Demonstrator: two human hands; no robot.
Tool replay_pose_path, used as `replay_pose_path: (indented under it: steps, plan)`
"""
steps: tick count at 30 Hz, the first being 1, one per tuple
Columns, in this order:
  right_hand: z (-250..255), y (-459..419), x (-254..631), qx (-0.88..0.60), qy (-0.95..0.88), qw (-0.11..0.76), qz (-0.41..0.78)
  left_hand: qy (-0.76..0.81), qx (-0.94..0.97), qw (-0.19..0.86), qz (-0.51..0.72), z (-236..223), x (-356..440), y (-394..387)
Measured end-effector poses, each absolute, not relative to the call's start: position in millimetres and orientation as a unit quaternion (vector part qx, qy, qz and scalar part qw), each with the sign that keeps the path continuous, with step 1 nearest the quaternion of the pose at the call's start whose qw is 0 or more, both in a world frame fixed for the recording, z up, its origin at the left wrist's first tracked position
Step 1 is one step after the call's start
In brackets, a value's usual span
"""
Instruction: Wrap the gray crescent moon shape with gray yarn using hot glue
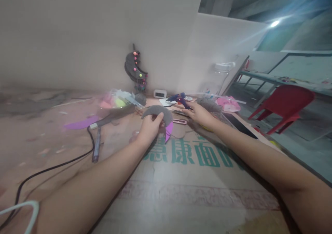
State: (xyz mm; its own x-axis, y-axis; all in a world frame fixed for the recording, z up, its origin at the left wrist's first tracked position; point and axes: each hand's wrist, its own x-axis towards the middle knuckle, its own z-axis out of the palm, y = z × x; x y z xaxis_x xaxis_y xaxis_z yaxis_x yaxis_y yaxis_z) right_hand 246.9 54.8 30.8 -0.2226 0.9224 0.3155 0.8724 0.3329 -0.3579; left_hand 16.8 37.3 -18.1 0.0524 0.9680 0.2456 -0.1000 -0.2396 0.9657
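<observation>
My left hand (150,126) is closed on a grey fuzzy crescent (162,112), thumb on top; a purple tip (169,132) shows at its lower right end. Farther right, my right hand (198,113) reaches toward the back of the table with thumb and fingers apart. Its fingertips are at the handle of a dark blue glue gun (181,98) with a small red light; a firm grip does not show. Between the hands lies a pink utility knife (180,122).
A dark crescent decoration with coloured balls (135,68) hangs against the wall. Along the back are a small digital clock (160,93), a clear bottle (219,76) and grey yarn (207,104). Left are a bowl (114,112), a marker (97,147) and a black cable (57,167).
</observation>
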Motion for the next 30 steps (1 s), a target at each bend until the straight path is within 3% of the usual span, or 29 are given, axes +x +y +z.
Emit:
replay_pose_path:
  steps: [4, 11, 14, 22, 30]
  plan:
    - [27, 3, 221, -0.564, -0.773, 0.268, 0.112, 0.399, 0.555, 0.468, 0.560, -17, 16, 37]
    - [16, -34, 195, -0.484, -0.700, 0.292, 0.437, 0.398, 0.562, 0.456, 0.563, -17, 15, 37]
    - [18, -36, 194, -0.459, -0.666, 0.280, 0.518, 0.405, 0.570, 0.452, 0.554, -16, 15, 36]
    - [15, -25, 207, -0.527, -0.739, 0.309, 0.284, 0.420, 0.576, 0.449, 0.539, -16, 14, 35]
    - [12, -18, 209, -0.564, -0.701, 0.322, 0.294, 0.404, 0.617, 0.460, 0.493, -21, 12, 35]
